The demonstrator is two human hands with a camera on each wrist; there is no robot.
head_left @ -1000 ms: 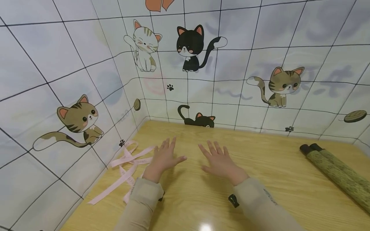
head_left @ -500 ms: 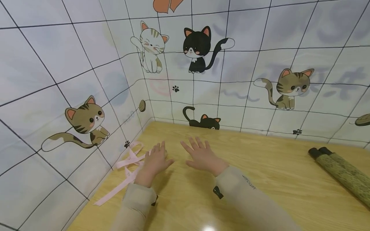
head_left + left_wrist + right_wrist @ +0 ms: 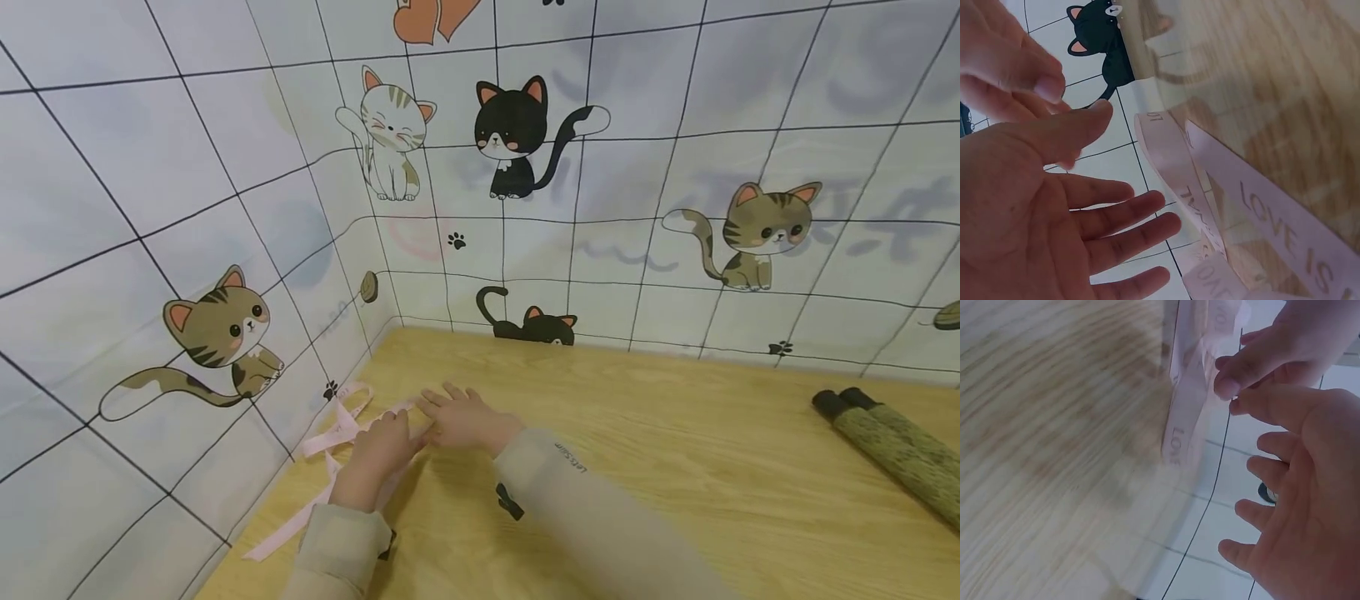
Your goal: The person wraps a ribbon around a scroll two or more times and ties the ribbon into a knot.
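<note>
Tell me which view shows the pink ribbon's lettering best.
The left wrist view: the ribbon fills the lower right, close enough to read "LOVE IS". The right wrist view shows a blurred strip with "LOVE" beside the left hand's fingers. The head view shows the whole tangle by the wall, lettering too small.

On the table (image 3: 675,467), the ribbon (image 3: 330,433) lies just left of both hands' fingers (image 3: 450,400) by the wall corner, the rolled mat (image 3: 900,450) far right.
</note>
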